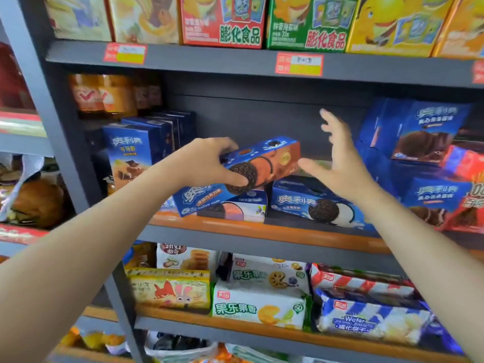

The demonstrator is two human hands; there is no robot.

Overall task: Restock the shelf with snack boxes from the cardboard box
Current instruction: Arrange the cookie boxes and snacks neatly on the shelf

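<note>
Two bare forearms reach up to a grey store shelf (262, 233). At centre, the left hand (209, 161) grips a blue cookie box (251, 169) by its near end, thumb on the front, fingers over the top, holding it tilted above two boxes lying flat (311, 203) at the orange shelf edge. Just beside the box's far end, the right hand (337, 163) hovers with fingers spread wide, holding nothing. Dark open space fills the shelf behind them, between upright blue boxes (131, 148) on the left and stacked blue boxes (419, 132) on the right.
</note>
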